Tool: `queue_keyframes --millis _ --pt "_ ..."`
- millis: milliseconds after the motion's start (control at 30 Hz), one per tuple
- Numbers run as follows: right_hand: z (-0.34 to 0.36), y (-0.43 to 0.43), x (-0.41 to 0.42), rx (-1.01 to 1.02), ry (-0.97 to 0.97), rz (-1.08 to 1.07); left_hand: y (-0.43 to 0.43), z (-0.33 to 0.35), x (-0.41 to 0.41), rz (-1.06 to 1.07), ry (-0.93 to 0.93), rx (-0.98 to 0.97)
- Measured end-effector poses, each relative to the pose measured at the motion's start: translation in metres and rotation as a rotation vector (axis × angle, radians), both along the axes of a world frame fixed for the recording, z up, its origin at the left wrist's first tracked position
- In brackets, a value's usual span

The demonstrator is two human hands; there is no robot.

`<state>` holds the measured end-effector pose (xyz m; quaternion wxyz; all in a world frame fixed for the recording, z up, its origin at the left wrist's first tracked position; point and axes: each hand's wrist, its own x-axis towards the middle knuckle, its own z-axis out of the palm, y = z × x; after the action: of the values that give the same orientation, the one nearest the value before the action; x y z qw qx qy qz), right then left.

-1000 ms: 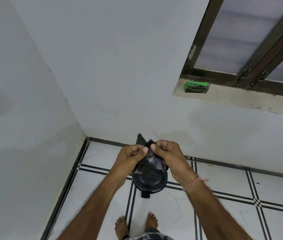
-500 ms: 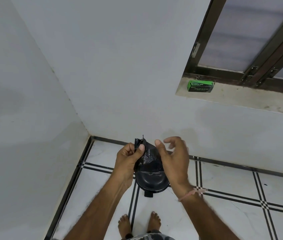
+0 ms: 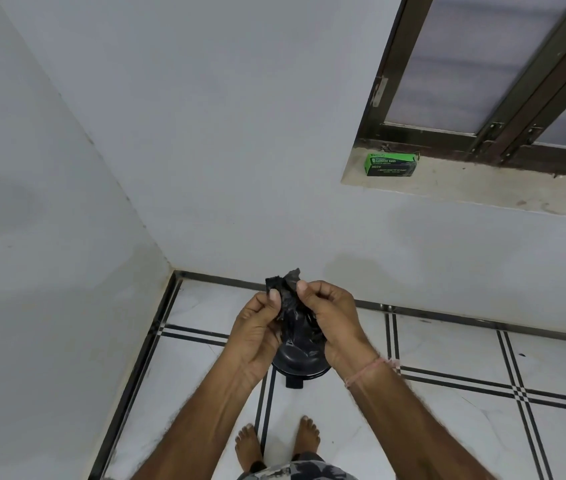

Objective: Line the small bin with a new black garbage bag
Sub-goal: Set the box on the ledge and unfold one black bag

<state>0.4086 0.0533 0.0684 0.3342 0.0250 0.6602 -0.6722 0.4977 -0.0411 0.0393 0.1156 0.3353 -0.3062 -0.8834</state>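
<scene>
A crumpled black garbage bag [image 3: 286,289] is bunched up in front of me, above the floor. My left hand [image 3: 257,327] pinches its left side between thumb and fingers. My right hand [image 3: 331,320] grips its right side, thumb on top. Directly below the hands stands the small black bin [image 3: 300,363] on the tiled floor, its lid down and its foot pedal [image 3: 294,383] pointing toward me. Most of the bin is hidden behind the bag and hands.
A green box of garbage bags [image 3: 391,164] lies on the window sill [image 3: 482,192] at upper right. The bin stands near the room corner, with walls to the left and ahead. My bare feet [image 3: 276,441] stand just behind the bin on white tiles.
My right hand, which had let go with fingers spread half a second ago, has closed on the bag again. The bag's top edge sticks up between both thumbs.
</scene>
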Motion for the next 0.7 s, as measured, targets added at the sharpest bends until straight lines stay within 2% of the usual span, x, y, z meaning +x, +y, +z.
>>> queue_keyframes --millis 67,167,300,467,533,600,700 --pt "-0.003 0.001 -0.005 0.030 0.011 -0.057 -0.005 -0.004 0.003 0.058 0.002 0.042" --pt "-0.006 0.005 -0.020 0.080 -0.123 -0.147 -0.015 -0.011 0.008 0.133 -0.047 0.026" --pt "-0.015 0.004 -0.039 0.077 -0.307 -0.273 -0.019 -0.020 0.017 0.076 -0.073 -0.190" --pt "-0.043 -0.005 -0.047 0.092 -0.341 -0.418 -0.013 -0.032 0.022 -0.021 -0.016 -0.396" --pt "-0.053 -0.009 -0.045 0.132 -0.290 -0.436 -0.013 -0.031 0.024 -0.105 -0.009 -0.421" --pt "-0.059 -0.012 -0.044 0.112 -0.173 -0.399 -0.018 -0.027 0.026 -0.168 -0.085 -0.461" --pt "-0.055 -0.011 -0.044 0.042 0.024 -0.235 -0.032 -0.013 0.016 -0.194 -0.239 -0.475"
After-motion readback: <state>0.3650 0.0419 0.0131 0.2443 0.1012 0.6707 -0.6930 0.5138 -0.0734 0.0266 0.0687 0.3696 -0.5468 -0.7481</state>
